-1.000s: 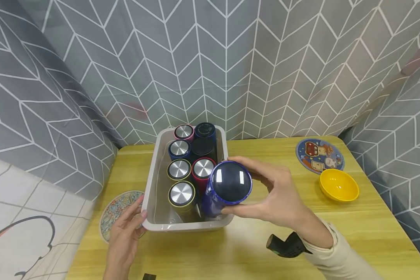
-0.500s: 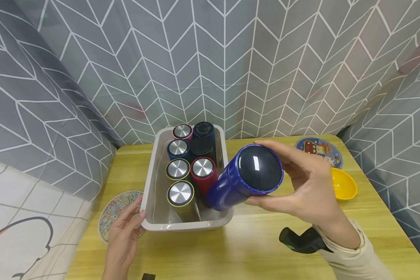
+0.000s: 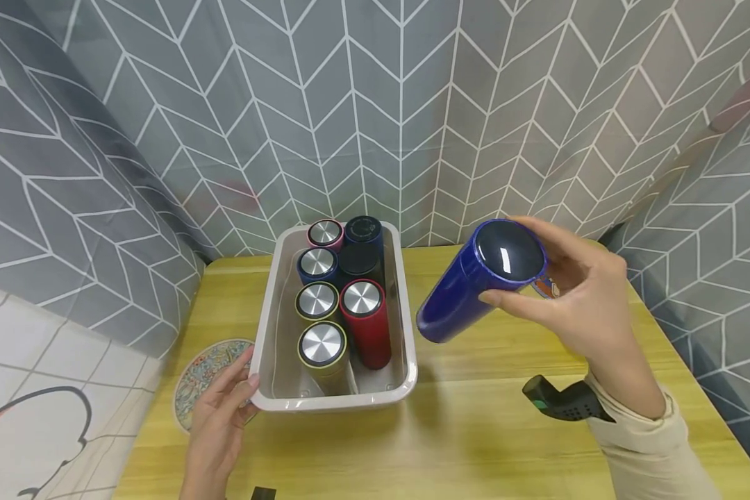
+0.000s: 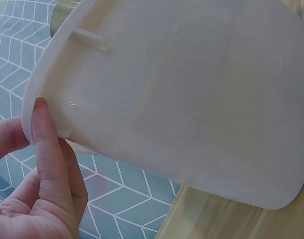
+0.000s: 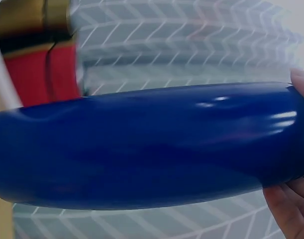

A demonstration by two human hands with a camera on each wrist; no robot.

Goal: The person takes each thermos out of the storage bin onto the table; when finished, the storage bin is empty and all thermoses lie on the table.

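My right hand [image 3: 575, 292] grips a blue thermos [image 3: 456, 292] around its top, just below the black lid. The thermos hangs tilted above the table, to the right of a white plastic bin [image 3: 406, 326]. In the right wrist view the blue thermos [image 5: 142, 149] stretches across the picture. My left hand [image 3: 221, 410] pinches the bin's rim at its near left side; the left wrist view shows the thumb and fingers [image 4: 47, 149] on that rim. Inside the bin stand several thermoses, among them a red thermos [image 3: 367, 326] and a gold-rimmed thermos [image 3: 325, 354].
A patterned round mat [image 3: 203, 378] lies left of the bin, partly under my left hand. Another round mat [image 3: 545, 286] is mostly hidden behind my right hand. The wooden table [image 3: 475, 430] is bordered by a grey patterned curtain [image 3: 437, 125].
My right hand has lifted the blue thermos out of the bin and carried it right and away from me. The left hand stays on the rim.
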